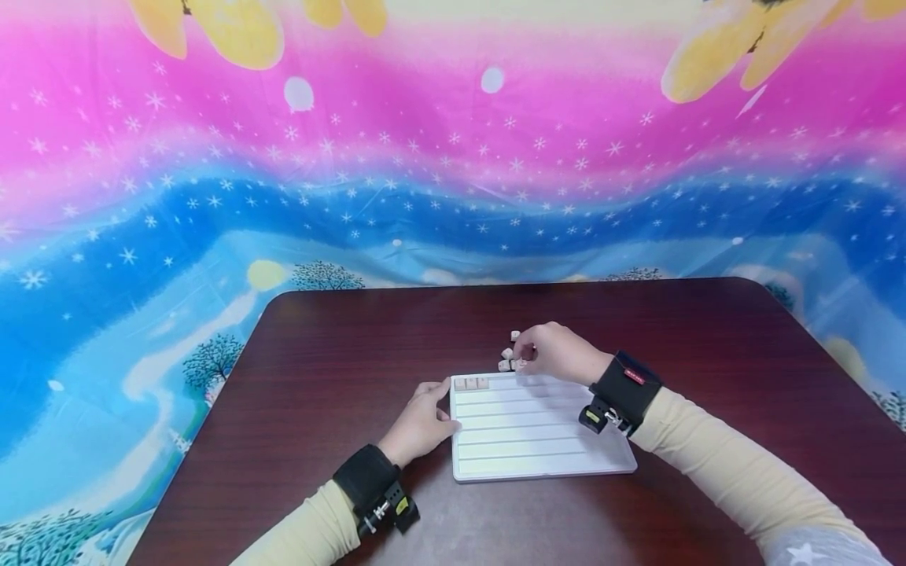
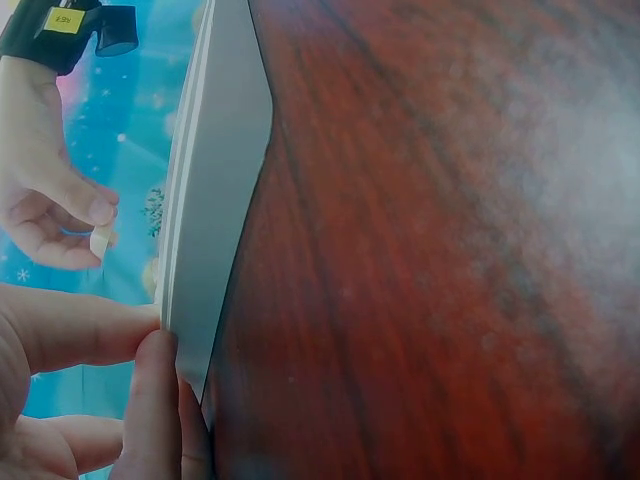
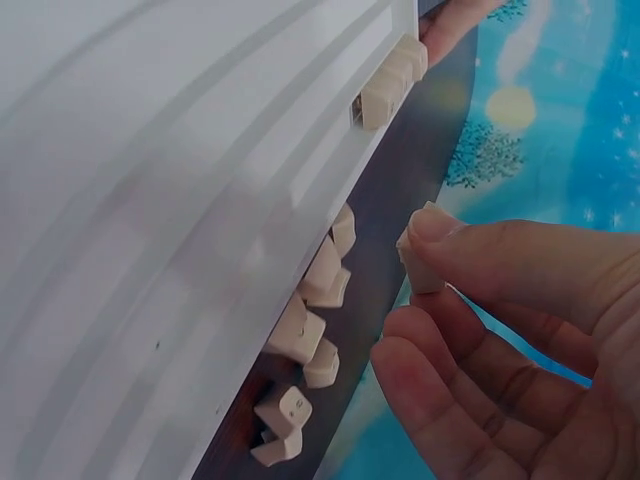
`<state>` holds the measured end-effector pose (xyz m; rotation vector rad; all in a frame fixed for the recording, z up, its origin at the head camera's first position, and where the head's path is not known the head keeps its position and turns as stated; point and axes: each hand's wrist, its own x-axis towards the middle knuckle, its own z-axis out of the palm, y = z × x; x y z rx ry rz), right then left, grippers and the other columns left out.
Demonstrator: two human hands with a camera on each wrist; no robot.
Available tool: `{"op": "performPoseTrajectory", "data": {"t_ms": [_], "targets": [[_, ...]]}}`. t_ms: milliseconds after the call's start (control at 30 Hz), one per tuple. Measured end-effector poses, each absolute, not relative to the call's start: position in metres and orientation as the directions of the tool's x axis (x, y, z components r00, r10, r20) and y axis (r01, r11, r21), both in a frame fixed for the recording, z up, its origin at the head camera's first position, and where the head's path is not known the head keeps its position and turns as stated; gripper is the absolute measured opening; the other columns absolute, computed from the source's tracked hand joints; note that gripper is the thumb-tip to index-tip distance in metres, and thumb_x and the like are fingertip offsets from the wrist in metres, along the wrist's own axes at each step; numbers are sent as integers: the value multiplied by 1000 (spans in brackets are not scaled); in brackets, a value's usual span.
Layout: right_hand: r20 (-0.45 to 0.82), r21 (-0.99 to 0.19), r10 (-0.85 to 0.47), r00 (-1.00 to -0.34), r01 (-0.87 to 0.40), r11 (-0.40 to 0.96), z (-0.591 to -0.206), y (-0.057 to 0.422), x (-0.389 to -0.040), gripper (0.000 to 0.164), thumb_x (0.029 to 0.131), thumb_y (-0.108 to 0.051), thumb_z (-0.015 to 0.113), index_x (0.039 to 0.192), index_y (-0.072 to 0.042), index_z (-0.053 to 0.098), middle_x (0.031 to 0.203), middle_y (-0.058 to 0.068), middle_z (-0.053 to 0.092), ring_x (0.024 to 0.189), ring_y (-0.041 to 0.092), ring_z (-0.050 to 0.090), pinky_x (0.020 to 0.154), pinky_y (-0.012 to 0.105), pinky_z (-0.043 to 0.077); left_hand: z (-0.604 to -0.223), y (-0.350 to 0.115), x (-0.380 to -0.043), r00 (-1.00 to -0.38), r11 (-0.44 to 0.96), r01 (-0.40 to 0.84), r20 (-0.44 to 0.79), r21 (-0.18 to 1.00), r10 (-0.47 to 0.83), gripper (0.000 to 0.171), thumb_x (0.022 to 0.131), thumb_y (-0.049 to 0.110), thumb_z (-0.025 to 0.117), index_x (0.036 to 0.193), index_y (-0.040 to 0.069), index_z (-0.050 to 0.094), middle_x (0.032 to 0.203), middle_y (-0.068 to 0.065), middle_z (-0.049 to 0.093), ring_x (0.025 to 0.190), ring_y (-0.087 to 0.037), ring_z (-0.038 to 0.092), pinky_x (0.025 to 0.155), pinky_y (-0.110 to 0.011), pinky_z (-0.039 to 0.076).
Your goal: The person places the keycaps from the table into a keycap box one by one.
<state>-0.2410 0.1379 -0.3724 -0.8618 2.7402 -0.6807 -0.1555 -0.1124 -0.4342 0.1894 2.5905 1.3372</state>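
Note:
A white ridged tray (image 1: pixel 524 465) lies on the table, with a short row of beige keycaps (image 1: pixel 471 384) in its far-left corner. At the tray's left edge is my left hand (image 1: pixel 422 423), its thumb and fingers holding the rim; the left wrist view shows the fingertips (image 2: pixel 150 345) against the tray's side wall (image 2: pixel 215 190). Over the far edge, my right hand (image 1: pixel 562 354) pinches a single keycap (image 3: pixel 422 265) between thumb and finger, above the tray's surface level. Several loose keycaps (image 3: pixel 300 330) lie just beyond the far rim, some on their sides.
The dark reddish-brown table (image 1: pixel 340 354) extends on every side of the tray. A colourful printed cloth (image 1: pixel 425 157) hangs behind the table's far edge. Both wrists wear black straps (image 1: pixel 366 477) with small devices attached.

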Motion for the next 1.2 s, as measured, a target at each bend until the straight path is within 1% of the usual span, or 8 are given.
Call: {"op": "performPoseTrajectory", "data": {"t_ms": [133, 267, 433, 633, 800, 933, 1033, 1200], "targets": [[-55, -492, -574, -817, -477, 728, -373, 131, -240, 17, 85, -3, 82, 102, -4, 79, 93, 0, 72, 77, 12, 59, 72, 31, 51, -434, -112, -155, -967, 574, 15, -134, 819, 216, 74, 89, -2, 73, 152, -12, 37, 147, -29, 40, 83, -16, 56, 63, -25, 48], [-53, -496, -586, -808, -489, 718, -375, 125, -240, 15, 85, -2, 82, 99, -4, 80, 98, 3, 75, 79, 11, 63, 71, 29, 53, -434, -112, -155, -967, 574, 22, -127, 819, 219, 73, 89, -2, 73, 152, -12, 37, 147, -30, 40, 83, -16, 57, 64, -25, 48], [-42, -471, -601, -798, -514, 717, -377, 119, -239, 12, 85, -3, 82, 95, -7, 79, 89, -2, 71, 79, 11, 62, 73, 30, 53, -435, -112, -155, -967, 576, 20, -130, 817, 218, 74, 89, -2, 74, 152, -12, 37, 147, -29, 40, 83, -15, 57, 65, -24, 48], [-59, -444, -598, -799, -516, 733, -381, 111, -239, 12, 85, -7, 83, 96, -9, 79, 83, -5, 67, 76, 12, 56, 73, 31, 51, -435, -113, -155, -968, 576, 18, -130, 817, 216, 74, 88, -2, 74, 152, -12, 38, 147, -29, 40, 84, -16, 57, 65, -24, 48], [-65, -405, -598, -799, -526, 748, -384, 104, -239, 10, 85, -11, 84, 94, -13, 79, 78, -10, 65, 76, 12, 54, 80, 40, 42, -435, -113, -155, -968, 584, 20, -131, 811, 216, 74, 89, -1, 74, 152, -11, 38, 147, -28, 40, 83, -15, 57, 65, -25, 48], [-58, -384, -609, -791, -546, 745, -384, 103, -239, 9, 85, -12, 84, 93, -14, 79, 78, -11, 65, 76, 10, 55, 78, 42, 37, -436, -113, -156, -968, 586, 26, -126, 810, 217, 74, 89, -1, 74, 152, -11, 38, 147, -28, 41, 83, -15, 57, 65, -24, 48], [-55, -378, -614, -788, -552, 743, -387, 102, -240, 10, 84, -12, 84, 92, -14, 79, 78, -11, 65, 77, 9, 55, 77, 40, 37, -436, -113, -156, -969, 582, 31, -119, 813, 218, 74, 88, -1, 74, 152, -12, 38, 146, -28, 41, 83, -15, 57, 65, -24, 48], [-69, -406, -624, -778, -550, 730, -394, 101, -242, 11, 84, -8, 84, 90, -13, 77, 79, -9, 64, 75, 8, 55, 74, 31, 47, -436, -113, -155, -968, 576, 32, -118, 817, 221, 74, 88, -1, 74, 151, -12, 38, 146, -29, 41, 83, -15, 57, 65, -24, 48]]}}
